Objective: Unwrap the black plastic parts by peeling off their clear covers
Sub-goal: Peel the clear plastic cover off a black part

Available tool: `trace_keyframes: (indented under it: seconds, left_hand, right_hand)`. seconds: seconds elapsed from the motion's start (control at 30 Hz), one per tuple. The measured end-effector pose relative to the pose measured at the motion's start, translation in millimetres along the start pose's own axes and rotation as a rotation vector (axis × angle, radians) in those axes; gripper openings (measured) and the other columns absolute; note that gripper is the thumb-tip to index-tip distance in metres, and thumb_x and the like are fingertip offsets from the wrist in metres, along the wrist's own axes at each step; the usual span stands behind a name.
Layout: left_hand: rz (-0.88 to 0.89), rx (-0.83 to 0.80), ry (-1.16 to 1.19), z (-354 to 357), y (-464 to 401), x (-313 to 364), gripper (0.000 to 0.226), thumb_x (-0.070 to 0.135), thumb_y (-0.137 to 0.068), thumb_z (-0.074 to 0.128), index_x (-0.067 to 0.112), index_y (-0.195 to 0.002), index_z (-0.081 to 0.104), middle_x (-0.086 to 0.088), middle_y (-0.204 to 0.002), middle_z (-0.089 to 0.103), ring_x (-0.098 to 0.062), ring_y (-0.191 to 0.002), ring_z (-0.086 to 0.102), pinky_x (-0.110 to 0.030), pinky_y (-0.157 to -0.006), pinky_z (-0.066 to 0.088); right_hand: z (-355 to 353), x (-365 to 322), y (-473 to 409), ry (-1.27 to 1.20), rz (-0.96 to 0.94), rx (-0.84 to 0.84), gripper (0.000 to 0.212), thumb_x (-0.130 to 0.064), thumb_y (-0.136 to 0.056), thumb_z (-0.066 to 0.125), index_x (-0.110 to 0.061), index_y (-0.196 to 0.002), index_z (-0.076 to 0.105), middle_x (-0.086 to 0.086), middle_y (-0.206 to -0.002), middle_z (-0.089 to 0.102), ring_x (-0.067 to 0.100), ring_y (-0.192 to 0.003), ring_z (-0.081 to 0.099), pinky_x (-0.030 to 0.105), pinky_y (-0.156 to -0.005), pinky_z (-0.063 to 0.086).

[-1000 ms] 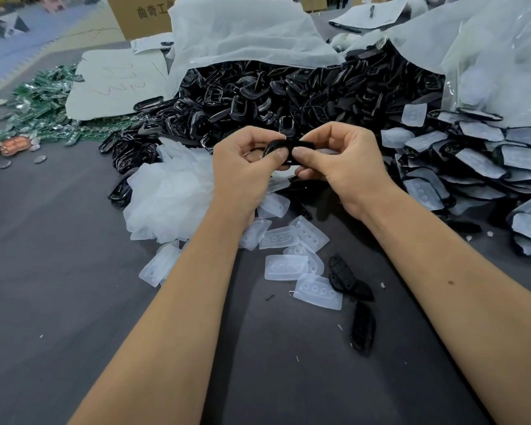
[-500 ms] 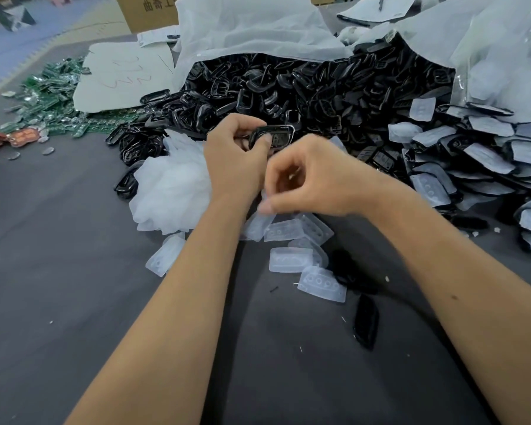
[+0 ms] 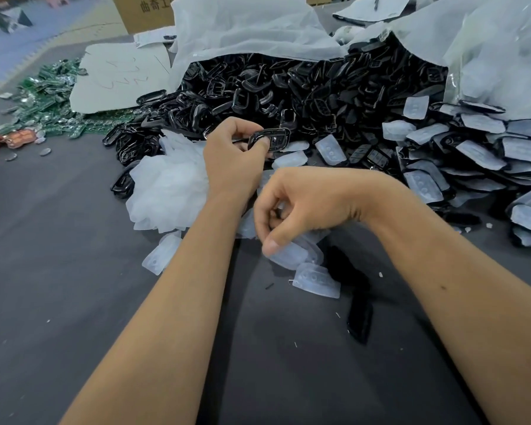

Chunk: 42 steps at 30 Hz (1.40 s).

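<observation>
green circuit boards (image 3: 48,101) lie heaped far left beside a grey sheet (image 3: 120,76), a cardboard box (image 3: 141,10) behind.

Both forearms extended forward, bare. Left hand (image 3: 233,161) raised farther out, thumb and fingers curled in a pinch. Right hand (image 3: 301,207) nearer and lower, wrist bent inward, fingers curled tight toward the palm (contents not discernible), thumb pointing down.

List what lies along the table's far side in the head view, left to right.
Green circuit boards → white sheet with red scribbles → heap of bare black parts → pile of parts still in clear covers.
</observation>
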<state>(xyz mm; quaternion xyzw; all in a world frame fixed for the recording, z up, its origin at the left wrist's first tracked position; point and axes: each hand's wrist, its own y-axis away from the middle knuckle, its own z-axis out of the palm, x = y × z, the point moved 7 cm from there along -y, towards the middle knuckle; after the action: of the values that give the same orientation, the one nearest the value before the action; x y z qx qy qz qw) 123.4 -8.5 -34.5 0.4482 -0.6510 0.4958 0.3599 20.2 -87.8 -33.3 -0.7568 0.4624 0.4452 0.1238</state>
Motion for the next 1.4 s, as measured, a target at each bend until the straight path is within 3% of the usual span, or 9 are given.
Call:
trace_keyframes:
  seconds: [0.13, 0.37, 0.47, 0.57, 0.83, 0.93, 1.1, 1.27, 1.4]
  left_hand:
    - [-0.007, 0.003, -0.004, -1.5, -0.4, -1.2, 0.016, 0.007, -0.081, 0.073, 0.021, -0.087, 0.069, 0.006, -0.087, 0.071, -0.011, -0.071, 0.067, -0.031, -0.073, 0.056]
    - [-0.034, -0.035, 0.042, 0.8, -0.1, -5.4, 0.015, 0.013, -0.080, 0.080, 0.022, -0.084, 0.068, 0.003, -0.086, 0.072, -0.011, -0.073, 0.061, -0.033, -0.075, 0.057]
    - [-0.035, -0.033, 0.054, 2.1, -0.2, -5.7, 0.018, 0.011, -0.079, 0.082, 0.023, -0.083, 0.068, 0.002, -0.087, 0.073, -0.009, -0.069, 0.060, -0.027, -0.067, 0.053]
    - [-0.034, -0.022, 0.060, 2.3, -0.5, -5.4, 0.019, 0.011, -0.078, 0.081, 0.023, -0.082, 0.068, 0.006, -0.084, 0.072, -0.007, -0.067, 0.060, -0.024, -0.065, 0.053]
    - [-0.024, -0.041, 0.080, 3.0, 1.8, -3.6, 0.013, 0.008, -0.080, 0.073, 0.019, -0.081, 0.067, 0.004, -0.081, 0.071, -0.023, -0.078, 0.073, -0.043, -0.076, 0.064]
    - [-0.035, -0.047, 0.121, 3.4, 2.2, -3.3, 0.015, 0.003, -0.082, 0.074, 0.016, -0.082, 0.066, -0.002, -0.081, 0.070, -0.027, -0.076, 0.075, -0.034, -0.068, 0.063]
    - [-0.041, -0.070, 0.202, 5.2, 3.9, -1.4, 0.018, -0.005, -0.084, 0.071, 0.013, -0.082, 0.066, -0.002, -0.081, 0.069, -0.016, -0.069, 0.074, -0.022, -0.065, 0.058]
    - [-0.035, -0.109, 0.258, 9.8, 5.3, 0.8, 0.015, -0.004, -0.083, 0.071, 0.011, -0.085, 0.070, 0.000, -0.079, 0.073, -0.016, -0.068, 0.075, -0.026, -0.067, 0.059]
    - [-0.030, -0.120, 0.268, 12.1, 5.3, -0.4, 0.013, -0.001, -0.083, 0.073, 0.011, -0.086, 0.070, -0.001, -0.080, 0.075, -0.020, -0.070, 0.077, -0.031, -0.069, 0.061]
  right_hand:
    - [-15.7, 12.7, 7.7, -0.490, -0.120, 0.202, 0.013, -0.011, -0.093, 0.073, -0.006, -0.087, 0.062, 0.013, -0.067, 0.051, 0.013, -0.046, 0.042, 0.019, -0.040, 0.028]
    - [-47.6, 42.8, 16.9, -0.911, -0.186, 0.780, 0.017, 0.007, -0.098, 0.060, 0.001, -0.112, 0.066, 0.003, -0.070, 0.064, 0.011, -0.058, 0.058, 0.016, -0.042, 0.041]
    - [-51.0, 50.6, 21.5, -0.957, -0.165, 0.929, 0.011, 0.008, -0.096, 0.064, 0.002, -0.104, 0.069, 0.004, -0.073, 0.067, 0.012, -0.062, 0.065, 0.016, -0.047, 0.045]
    - [-51.6, 54.2, 23.0, -0.978, -0.146, 0.996, 0.009, 0.004, -0.095, 0.068, -0.003, -0.090, 0.066, 0.004, -0.073, 0.069, 0.011, -0.058, 0.064, 0.016, -0.041, 0.040]
    - [-53.0, 52.9, 22.9, -1.059, -0.184, 0.951, 0.032, -0.002, -0.097, 0.057, -0.016, -0.070, 0.047, 0.017, -0.099, 0.070, 0.016, -0.060, 0.056, 0.020, -0.039, 0.027]
    - [-54.9, 49.6, 25.6, -1.022, -0.215, 0.947, 0.034, 0.003, -0.094, 0.047, -0.017, -0.068, 0.038, 0.018, -0.115, 0.076, 0.018, -0.058, 0.050, 0.023, -0.039, 0.022]
    - [-63.8, 59.4, 36.2, -0.971, -0.187, 1.164, 0.041, -0.011, -0.098, 0.061, -0.017, -0.060, 0.046, 0.006, -0.068, 0.060, 0.015, -0.055, 0.034, 0.024, -0.048, 0.025]
    - [-69.0, 63.2, 41.3, -0.816, -0.137, 1.296, 0.014, -0.009, -0.098, 0.065, -0.015, -0.086, 0.071, -0.004, -0.074, 0.063, 0.012, -0.074, 0.055, 0.024, -0.072, 0.047]
    - [-71.2, 57.6, 44.6, -0.580, -0.155, 1.357, 0.017, -0.001, -0.092, 0.071, -0.012, -0.105, 0.071, -0.002, -0.082, 0.066, 0.008, -0.077, 0.061, 0.025, -0.077, 0.052]
